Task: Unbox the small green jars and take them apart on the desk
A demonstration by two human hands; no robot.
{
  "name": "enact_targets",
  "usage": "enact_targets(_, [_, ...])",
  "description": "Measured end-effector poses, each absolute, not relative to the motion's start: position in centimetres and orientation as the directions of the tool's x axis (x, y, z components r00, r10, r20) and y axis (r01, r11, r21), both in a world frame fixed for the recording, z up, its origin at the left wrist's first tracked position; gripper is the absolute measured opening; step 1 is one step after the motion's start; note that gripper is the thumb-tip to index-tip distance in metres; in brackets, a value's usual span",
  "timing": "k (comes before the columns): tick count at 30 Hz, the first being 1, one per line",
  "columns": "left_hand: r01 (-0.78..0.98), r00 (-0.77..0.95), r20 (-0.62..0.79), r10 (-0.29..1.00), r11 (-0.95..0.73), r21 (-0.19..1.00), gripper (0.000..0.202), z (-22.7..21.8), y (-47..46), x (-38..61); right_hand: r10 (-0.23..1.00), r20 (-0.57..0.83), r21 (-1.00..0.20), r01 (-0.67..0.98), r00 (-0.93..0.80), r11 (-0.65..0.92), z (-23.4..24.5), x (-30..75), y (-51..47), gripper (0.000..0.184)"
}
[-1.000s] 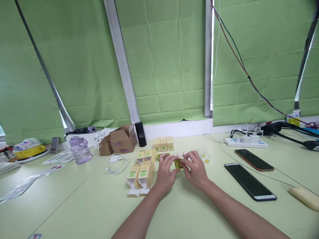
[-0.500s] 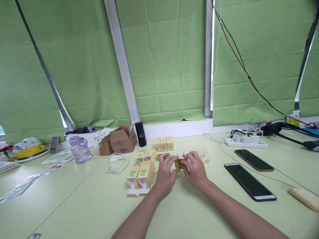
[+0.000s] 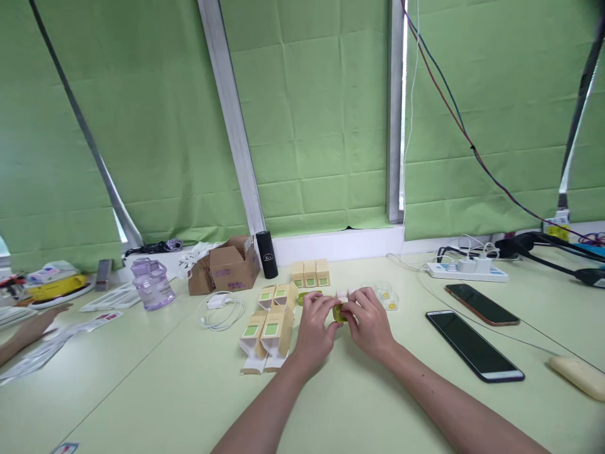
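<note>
My left hand [image 3: 316, 329] and my right hand [image 3: 371, 323] meet over the pale green table [image 3: 189, 391], and the fingers of both pinch a small green round item [image 3: 339, 312] between them. Just left of my left hand lie several tan cartons with green labels [image 3: 268, 328], some with open end flaps. Three more tan cartons [image 3: 310, 273] stand in a row behind the hands. A clear plastic piece [image 3: 386, 295] lies to the right of my right hand.
Two phones [image 3: 474, 343] lie at the right, with a power strip [image 3: 467, 270] and cables behind. A brown cardboard box [image 3: 231, 268], black cylinder [image 3: 267, 254], white cable [image 3: 221, 309] and purple bottle [image 3: 152, 285] sit at the left. Another person's hand [image 3: 35, 325] reaches in at far left.
Another person's hand has come into view at the far left edge. My two hands have stayed together on the green item with only slight finger shifts.
</note>
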State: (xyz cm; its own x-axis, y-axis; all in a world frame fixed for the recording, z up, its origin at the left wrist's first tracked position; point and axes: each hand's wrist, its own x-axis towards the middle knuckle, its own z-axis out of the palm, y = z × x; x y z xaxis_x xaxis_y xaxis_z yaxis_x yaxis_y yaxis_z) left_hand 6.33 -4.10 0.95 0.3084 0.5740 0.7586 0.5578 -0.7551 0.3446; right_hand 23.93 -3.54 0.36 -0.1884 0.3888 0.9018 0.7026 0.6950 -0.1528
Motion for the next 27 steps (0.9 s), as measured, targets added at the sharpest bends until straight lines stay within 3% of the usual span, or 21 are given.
enact_targets(12, [0.617,0.307,0.787,0.534,-0.742,0.263,0.049,1.06,-4.09,6.49,0.389,0.894,-0.112,0.728,-0.224,0.676,0.35,23.88,-3.45,0.022])
enact_targets(27, [0.654,0.294,0.791,0.536,-0.717,0.243,0.048,1.06,-3.98,6.39,0.374,0.898,-0.103,0.717,-0.231,0.690,0.58,23.71,-3.66,0.022])
